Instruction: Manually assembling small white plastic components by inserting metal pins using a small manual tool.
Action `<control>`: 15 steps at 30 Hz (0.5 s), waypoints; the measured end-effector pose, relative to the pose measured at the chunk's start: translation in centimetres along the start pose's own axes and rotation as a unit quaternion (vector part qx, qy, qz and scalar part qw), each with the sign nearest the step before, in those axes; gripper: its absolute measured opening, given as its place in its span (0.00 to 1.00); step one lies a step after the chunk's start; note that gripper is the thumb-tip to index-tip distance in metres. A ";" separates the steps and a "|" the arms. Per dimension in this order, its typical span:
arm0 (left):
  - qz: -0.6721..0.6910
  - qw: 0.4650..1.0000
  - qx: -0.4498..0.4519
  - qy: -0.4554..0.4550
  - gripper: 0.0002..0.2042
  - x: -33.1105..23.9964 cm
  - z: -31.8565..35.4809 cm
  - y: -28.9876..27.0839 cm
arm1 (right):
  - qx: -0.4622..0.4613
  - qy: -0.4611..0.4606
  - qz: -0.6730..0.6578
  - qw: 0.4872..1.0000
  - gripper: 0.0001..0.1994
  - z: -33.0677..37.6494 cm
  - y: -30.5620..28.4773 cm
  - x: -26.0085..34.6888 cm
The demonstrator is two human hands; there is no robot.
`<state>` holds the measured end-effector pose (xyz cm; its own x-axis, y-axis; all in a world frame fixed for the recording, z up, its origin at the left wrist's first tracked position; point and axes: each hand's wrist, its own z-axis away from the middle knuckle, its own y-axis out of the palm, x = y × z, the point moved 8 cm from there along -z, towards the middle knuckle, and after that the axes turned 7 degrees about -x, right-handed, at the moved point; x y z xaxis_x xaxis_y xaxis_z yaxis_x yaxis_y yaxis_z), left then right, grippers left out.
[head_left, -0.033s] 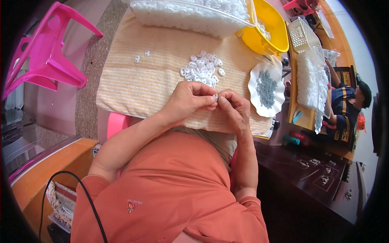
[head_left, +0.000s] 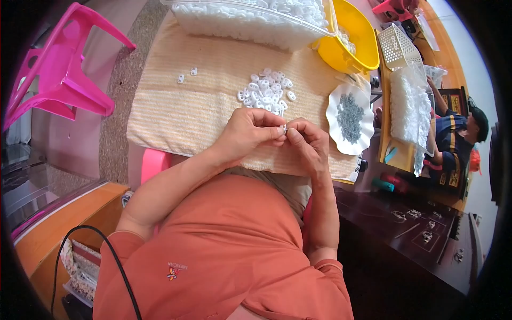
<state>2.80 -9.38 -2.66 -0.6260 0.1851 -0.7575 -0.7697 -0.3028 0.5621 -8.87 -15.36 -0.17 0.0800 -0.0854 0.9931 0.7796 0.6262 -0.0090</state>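
Okay, writing first: the wearer's orange-red shirt (head_left: 234, 256), below the pile of white pieces (head_left: 265, 92), has a short line of pale lettering (head_left: 177, 265), upside down from here, next to a small multicoloured emblem (head_left: 172, 273). Co-worker (head_left: 450, 128), far right of the pile: dark top with a yellow band and yellowish marks, too small to read. Dark cabinet (head_left: 416, 218), lower right of the pile, shows pale line figures; can't tell if any is writing.

Handled item: small white piece (head_left: 284, 128), just below the pile's lower right edge, apart from it, between the fingertips of both hands. Left hand (head_left: 250, 130): thumb and forefinger pinched on its left side. Right hand (head_left: 312, 146): fingers closed on its right side. Tips partly cover the piece, so can't tell its orientation or whether a grey bit is in there too.

Bench under the pile is covered by a striped beige towel (head_left: 176, 117). Two loose white pieces (head_left: 181, 79) left of the pile, apart from each other. Clear bin (head_left: 250, 33) full of white pieces above the pile; yellow basin (head_left: 368, 50) upper right of it; scalloped white dish (head_left: 334, 120) of grey bits (head_left: 350, 118) right of it. Pink stool (head_left: 64, 80) far left of the pile.
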 end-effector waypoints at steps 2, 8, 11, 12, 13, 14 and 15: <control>0.007 1.000 0.001 0.002 0.09 0.0 0.1 0.0 | -0.003 -0.001 -0.017 1.000 0.08 0.1 0.2 0.4; 0.043 0.999 -0.012 -0.020 0.10 -0.2 0.2 -0.2 | -0.086 -0.010 0.017 0.996 0.09 -0.8 -1.8 0.7; 0.062 0.998 -0.020 -0.016 0.10 -0.3 0.1 -0.4 | -0.107 -0.006 0.086 0.991 0.08 -2.0 -2.3 0.6; 0.074 0.997 -0.022 -0.011 0.10 -0.3 0.1 -0.5 | -0.124 -0.061 0.195 0.971 0.08 -2.5 -2.5 1.4; 0.074 0.997 -0.022 -0.010 0.10 -0.3 0.0 -0.5 | -0.139 -0.116 0.300 0.937 0.07 -3.0 -2.3 2.3; 0.077 0.997 -0.024 -0.010 0.09 -0.2 0.0 -0.6 | -0.139 -0.117 0.301 0.936 0.07 -3.6 -2.3 2.4; 0.079 0.996 -0.027 -0.011 0.09 -0.2 0.0 -0.7 | -0.142 -0.168 0.366 0.904 0.07 -4.1 -1.9 3.4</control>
<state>3.46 -9.23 -2.94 -0.7417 0.1515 -0.6534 -0.6541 -0.3791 0.6546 -7.53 -19.97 2.72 0.4821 0.5416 0.6886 0.7263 0.1924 -0.6599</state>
